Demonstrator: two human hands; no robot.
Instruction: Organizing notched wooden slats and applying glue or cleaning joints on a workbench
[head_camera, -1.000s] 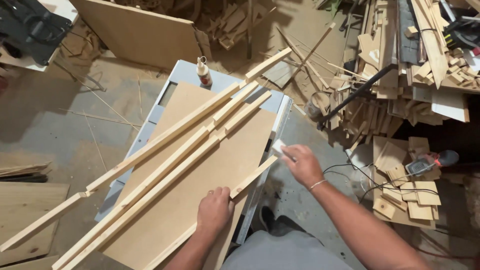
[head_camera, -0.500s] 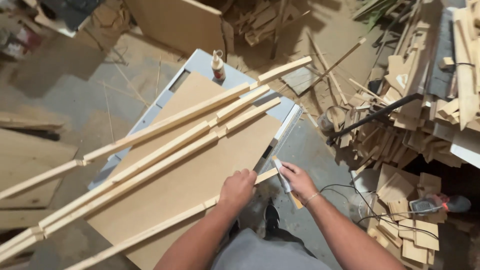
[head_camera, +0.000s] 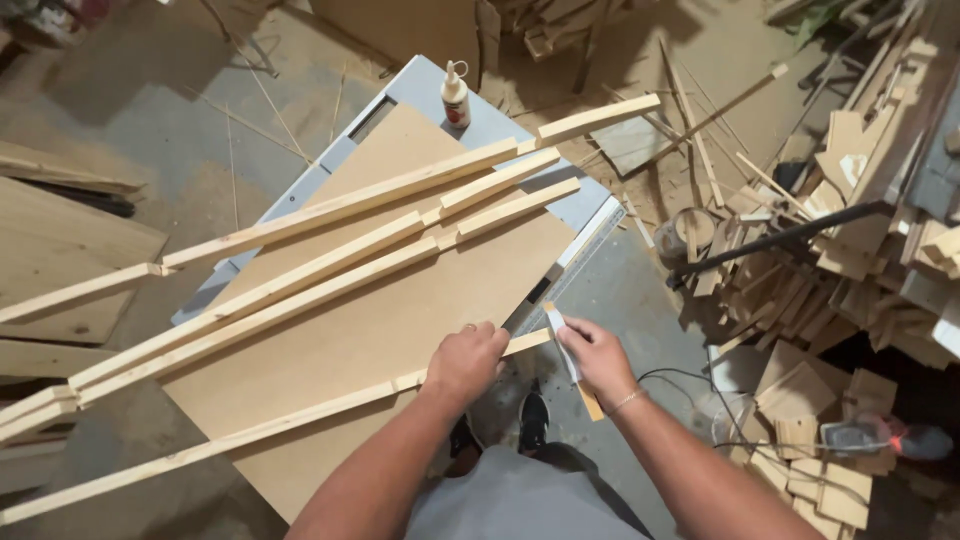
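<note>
Head view: your left hand (head_camera: 466, 362) is pressing down, fingers curled, on the long pale wooden strip (head_camera: 300, 425) lying across the tan board (head_camera: 400, 310) on the grey bench (head_camera: 500, 120). Your right hand (head_camera: 597, 357) is pinching a small folded whitish pad (head_camera: 560, 338) at the strip's end. Keep gripping firmly and working the end squarely, steadying the strip.

A board (head_camera: 380, 330) lies on the table (head_camera: 480, 110) at frame centre, three long strips (head_camera: 330, 250) slanting across it. A glue bottle (head_camera: 456, 95) stands on the table's upper end. The fourth strip (head_camera: 300, 420) runs along the board's lower edge, left hand (head_camera: 465, 362) on it, right hand (head_camera: 597, 355) just right. Scrap wood (head_camera: 830, 200) fills the right side
</note>
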